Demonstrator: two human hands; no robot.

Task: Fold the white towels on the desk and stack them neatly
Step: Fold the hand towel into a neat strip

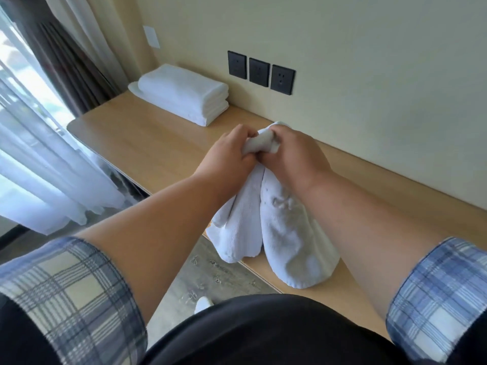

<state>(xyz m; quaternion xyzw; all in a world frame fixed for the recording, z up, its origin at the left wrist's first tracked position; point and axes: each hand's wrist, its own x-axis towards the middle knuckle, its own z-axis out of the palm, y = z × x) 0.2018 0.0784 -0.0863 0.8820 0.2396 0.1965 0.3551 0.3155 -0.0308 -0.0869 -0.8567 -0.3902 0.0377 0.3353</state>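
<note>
Towel [276, 227] (probably one) bunched tight in left hand [224, 155] and right hand [296, 151] grips.

I stand in a hotel-like guest room: wall-fixed bench [147, 143], three dark wall sockets [259, 72] above it, folded white towels [181, 93] far left, sheer curtain [39, 159] and dark drape [60, 48] at left.

Left hand [224, 158], right hand [296, 154], both fists round one towel [287, 233]

Left of the sockets [259, 72], on the bench [158, 148]: towel stack [181, 93]. Before the sockets, at bench front: loose towel [284, 227].
</note>
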